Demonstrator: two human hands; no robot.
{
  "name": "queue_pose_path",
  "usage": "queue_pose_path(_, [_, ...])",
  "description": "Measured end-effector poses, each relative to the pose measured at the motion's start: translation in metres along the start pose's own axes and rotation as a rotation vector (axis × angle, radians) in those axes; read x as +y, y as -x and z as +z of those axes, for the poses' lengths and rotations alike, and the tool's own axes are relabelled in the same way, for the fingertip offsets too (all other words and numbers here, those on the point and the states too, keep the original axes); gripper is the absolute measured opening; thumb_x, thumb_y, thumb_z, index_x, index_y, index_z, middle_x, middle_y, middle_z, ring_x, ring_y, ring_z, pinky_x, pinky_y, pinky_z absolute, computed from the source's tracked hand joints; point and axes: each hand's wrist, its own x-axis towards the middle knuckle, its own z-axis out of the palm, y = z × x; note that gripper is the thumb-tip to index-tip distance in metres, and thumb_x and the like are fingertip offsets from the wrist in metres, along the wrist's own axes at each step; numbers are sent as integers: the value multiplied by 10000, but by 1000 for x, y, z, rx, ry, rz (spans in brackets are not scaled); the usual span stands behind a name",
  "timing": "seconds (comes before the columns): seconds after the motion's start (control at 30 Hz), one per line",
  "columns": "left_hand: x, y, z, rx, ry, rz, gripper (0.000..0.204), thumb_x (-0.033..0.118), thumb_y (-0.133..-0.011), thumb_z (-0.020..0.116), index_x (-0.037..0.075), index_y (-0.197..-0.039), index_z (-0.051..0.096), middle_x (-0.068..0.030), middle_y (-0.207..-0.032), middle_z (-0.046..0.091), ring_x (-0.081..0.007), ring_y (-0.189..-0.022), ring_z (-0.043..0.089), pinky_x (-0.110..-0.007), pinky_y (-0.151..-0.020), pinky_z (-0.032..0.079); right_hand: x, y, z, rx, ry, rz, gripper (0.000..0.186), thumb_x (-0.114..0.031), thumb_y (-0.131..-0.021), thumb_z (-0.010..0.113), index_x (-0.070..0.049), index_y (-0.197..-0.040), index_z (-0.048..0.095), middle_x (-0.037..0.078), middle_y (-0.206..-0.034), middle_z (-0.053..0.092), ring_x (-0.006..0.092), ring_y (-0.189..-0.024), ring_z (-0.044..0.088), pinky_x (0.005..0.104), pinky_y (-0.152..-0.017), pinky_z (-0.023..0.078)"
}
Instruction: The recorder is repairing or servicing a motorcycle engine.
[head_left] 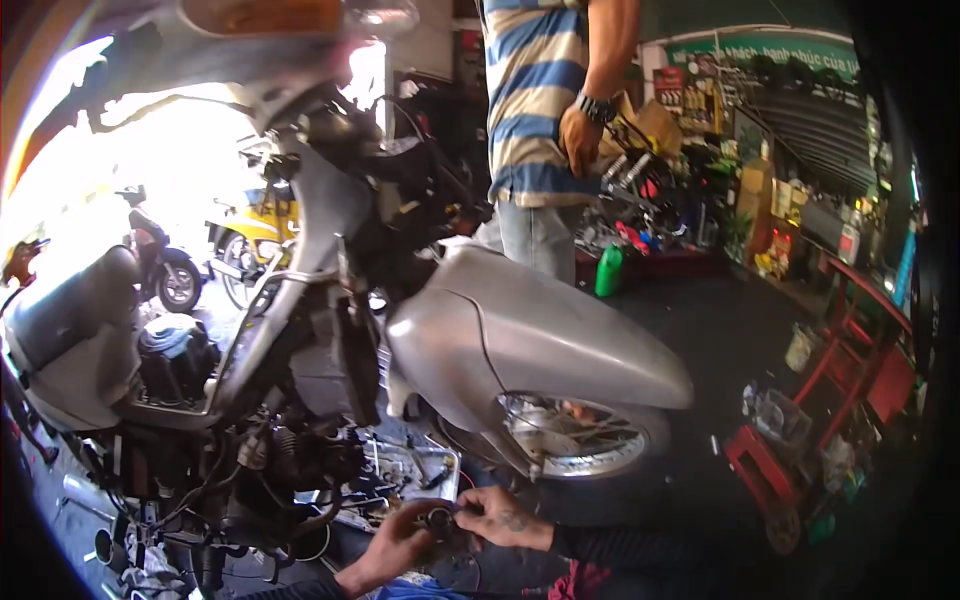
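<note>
Low in the view, my left hand (395,547) and my right hand (500,515) meet around a small dark round part (438,518) and both grip it. They work just below the engine (290,450) of a partly stripped grey motorbike (330,320). Its grey front mudguard (540,340) and spoked front wheel (580,440) sit right above my right hand. A metal tray (425,465) with loose parts lies on the floor behind my hands.
A person in a blue-and-white striped shirt (535,100) stands behind the bike, one hand (580,140) at the hip. A red stool (760,465) and red rack (860,350) stand to the right. Parked bikes (160,260) sit outside at left. A green bottle (608,270) stands on the floor.
</note>
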Motion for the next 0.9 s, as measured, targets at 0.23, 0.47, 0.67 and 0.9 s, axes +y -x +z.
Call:
queue_pose_path(0.23, [-10,1,-3,46,-19,9,361,37,-879,485,20,-1240,485,-23,-818,587,-40,-577,436,-191,-499,339,-3,-1,8,-6,-72,30,158,-107,-870,581,49,-872,604,40,-713,602,94,-480,560,246,-406,454])
queue_pose_path(0.47, [-12,7,-2,78,-105,10,337,69,-891,527,25,-1221,483,-28,-831,592,-42,-586,439,-192,-503,343,0,4,11,-105,-135,107,173,-84,-865,580,58,-959,611,47,-761,610,102,-565,578,253,-432,509])
queue_pose_path(0.67, [-25,6,-4,20,29,76,352,67,-903,520,25,-1243,440,-23,-852,569,-55,-606,454,-206,-499,357,-1,5,18,-90,-197,107,165,-57,-874,563,53,-988,609,49,-772,624,105,-571,589,259,-437,514])
queue_pose_path(0.9, [-2,4,-2,50,155,2,405,25,-897,438,-13,-1299,402,-85,-870,605,-85,-602,501,-216,-503,380,-20,0,8,-72,-266,120,121,-34,-896,526,53,-937,599,66,-735,620,111,-602,602,265,-445,513])
